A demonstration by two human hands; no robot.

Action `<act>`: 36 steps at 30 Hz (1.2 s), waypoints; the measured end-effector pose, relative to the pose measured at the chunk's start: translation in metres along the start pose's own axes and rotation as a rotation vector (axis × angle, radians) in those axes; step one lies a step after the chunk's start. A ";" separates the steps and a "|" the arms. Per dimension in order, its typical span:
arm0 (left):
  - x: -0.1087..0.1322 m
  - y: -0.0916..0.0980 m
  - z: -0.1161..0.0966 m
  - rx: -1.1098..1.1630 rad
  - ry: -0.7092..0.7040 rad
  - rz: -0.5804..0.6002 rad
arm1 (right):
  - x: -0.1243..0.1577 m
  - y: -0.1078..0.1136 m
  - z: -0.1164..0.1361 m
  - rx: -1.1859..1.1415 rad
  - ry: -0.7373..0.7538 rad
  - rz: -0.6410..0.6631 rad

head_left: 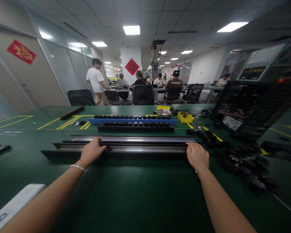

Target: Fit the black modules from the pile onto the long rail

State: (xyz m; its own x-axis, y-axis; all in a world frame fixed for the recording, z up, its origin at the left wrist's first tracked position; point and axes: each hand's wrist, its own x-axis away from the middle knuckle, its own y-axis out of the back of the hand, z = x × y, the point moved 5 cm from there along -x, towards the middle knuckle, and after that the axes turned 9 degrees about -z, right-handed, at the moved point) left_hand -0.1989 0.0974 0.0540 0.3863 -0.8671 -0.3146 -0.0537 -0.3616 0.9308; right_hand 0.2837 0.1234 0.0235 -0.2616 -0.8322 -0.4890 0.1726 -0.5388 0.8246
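Observation:
Several long dark metal rails (145, 149) lie side by side across the green table. My left hand (92, 151) is closed around the rails left of their middle, thumb toward the right. Near their right end, my right hand (197, 155) is closed on them too, its fingertips hidden behind the edge. Which of the rails each hand grips is hard to tell. Beyond them are a blue rail (133, 121) and a black rail (135, 128), both lined with small dark parts.
Yellow trays (185, 117) and a metal bowl (163, 112) stand at the back. Dark parts (244, 165) and an open computer case (242, 106) are on the right. A white object (19, 202) lies front left. People (96, 79) are in the background.

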 end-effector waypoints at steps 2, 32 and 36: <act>-0.001 -0.001 0.001 0.013 0.007 0.005 | 0.000 0.001 0.001 0.000 0.000 -0.001; 0.018 -0.022 -0.043 0.266 0.212 -0.163 | -0.006 -0.007 -0.001 0.045 -0.007 -0.038; 0.026 -0.026 -0.053 0.305 0.238 -0.214 | -0.004 -0.007 -0.001 0.038 -0.005 -0.073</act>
State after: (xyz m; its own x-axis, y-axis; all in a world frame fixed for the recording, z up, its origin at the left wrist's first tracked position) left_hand -0.1390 0.1027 0.0317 0.6174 -0.6718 -0.4094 -0.2051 -0.6398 0.7406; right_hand 0.2849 0.1305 0.0192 -0.2765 -0.7901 -0.5471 0.1163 -0.5926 0.7970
